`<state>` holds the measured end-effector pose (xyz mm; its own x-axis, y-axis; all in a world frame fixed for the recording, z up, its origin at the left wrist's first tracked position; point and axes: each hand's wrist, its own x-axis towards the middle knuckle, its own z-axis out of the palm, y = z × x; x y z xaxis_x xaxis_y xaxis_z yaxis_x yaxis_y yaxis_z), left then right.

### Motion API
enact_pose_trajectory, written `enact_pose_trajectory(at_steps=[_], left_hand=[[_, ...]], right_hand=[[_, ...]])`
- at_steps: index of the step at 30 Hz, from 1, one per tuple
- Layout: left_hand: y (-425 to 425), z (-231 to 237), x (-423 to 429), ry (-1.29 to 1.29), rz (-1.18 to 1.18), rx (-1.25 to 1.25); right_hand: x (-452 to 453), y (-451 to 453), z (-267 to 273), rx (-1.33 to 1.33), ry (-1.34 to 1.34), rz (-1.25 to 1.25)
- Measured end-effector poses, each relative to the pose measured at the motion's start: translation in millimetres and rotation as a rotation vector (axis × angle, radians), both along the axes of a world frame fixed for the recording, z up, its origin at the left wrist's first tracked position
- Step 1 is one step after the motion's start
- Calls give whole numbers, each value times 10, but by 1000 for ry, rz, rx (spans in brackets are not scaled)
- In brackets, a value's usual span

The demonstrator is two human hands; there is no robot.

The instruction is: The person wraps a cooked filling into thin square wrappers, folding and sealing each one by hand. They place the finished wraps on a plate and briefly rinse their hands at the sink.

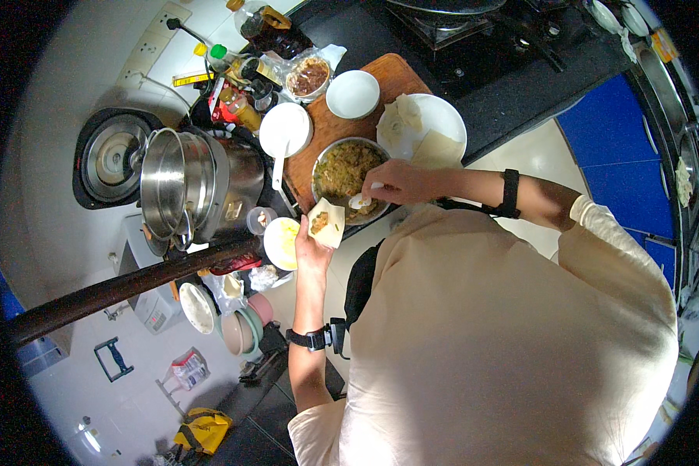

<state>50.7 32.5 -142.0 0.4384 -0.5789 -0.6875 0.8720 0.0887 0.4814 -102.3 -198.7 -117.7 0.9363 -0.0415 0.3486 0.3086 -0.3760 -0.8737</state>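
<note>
On my left hand [314,247] rests a thin dough wrapper [331,236] with a small mound of chopped filling [319,223] on it. My right hand [405,182] grips a white spoon [358,201], its bowl low over the filling in a round metal bowl [316,169]. That bowl stands at the near edge of a wooden cutting board [303,169]. Just beyond my right hand, a white plate [442,119] carries several more wrappers [440,150]. Beside my left hand is a white bowl [281,256] with something yellow in it.
An empty-looking white bowl [353,94] and a white bowl with a ladle [285,129] stand farther back. Stacked steel pots [175,180] are at left, near sauce bottles [242,110]. A gas stove [460,35] lies at the back. A dark bar [140,276] crosses the left side.
</note>
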Motion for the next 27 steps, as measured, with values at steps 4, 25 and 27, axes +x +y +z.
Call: enact_pose_trajectory(at_steps=[4, 25, 27], left_hand=[[14, -11, 22, 23, -34, -30], [-40, 60, 38, 21, 8, 14], [-47, 62, 53, 1, 26, 26]], right_hand=[[-58, -43, -28, -65, 97, -25], [101, -145, -244, 877, 630, -240], [113, -205, -204, 756, 602, -243]])
